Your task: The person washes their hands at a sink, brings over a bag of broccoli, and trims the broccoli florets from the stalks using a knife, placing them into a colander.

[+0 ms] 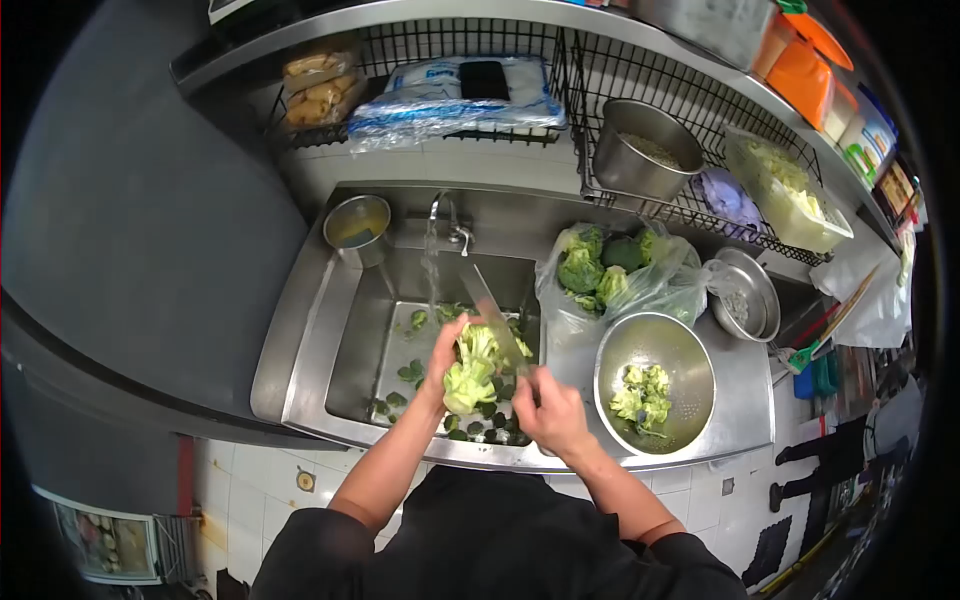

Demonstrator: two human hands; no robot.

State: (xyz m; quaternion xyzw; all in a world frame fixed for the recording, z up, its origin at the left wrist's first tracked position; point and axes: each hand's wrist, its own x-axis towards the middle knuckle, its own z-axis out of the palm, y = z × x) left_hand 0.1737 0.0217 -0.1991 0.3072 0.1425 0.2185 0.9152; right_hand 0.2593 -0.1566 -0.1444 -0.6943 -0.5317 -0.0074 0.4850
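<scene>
Over the sink (345,340) my left hand (440,358) grips a head of broccoli (470,375), its pale cut stems turned toward me. My right hand (550,412) is closed round the handle of a knife (493,305). The blade points up and away, lying along the right side of the broccoli; whether it is cutting in, I cannot tell. Below, several green florets (487,425) lie scattered on the sink bottom. Water runs from the faucet (445,215) into the basin behind my hands.
Right of the sink, a steel colander (690,345) holds cut broccoli pieces (642,400). Behind it sit a plastic bag (560,310) of broccoli heads and a steel bowl (765,305). A metal pot (357,230) stands at the back left. Wire shelves (400,40) hang above.
</scene>
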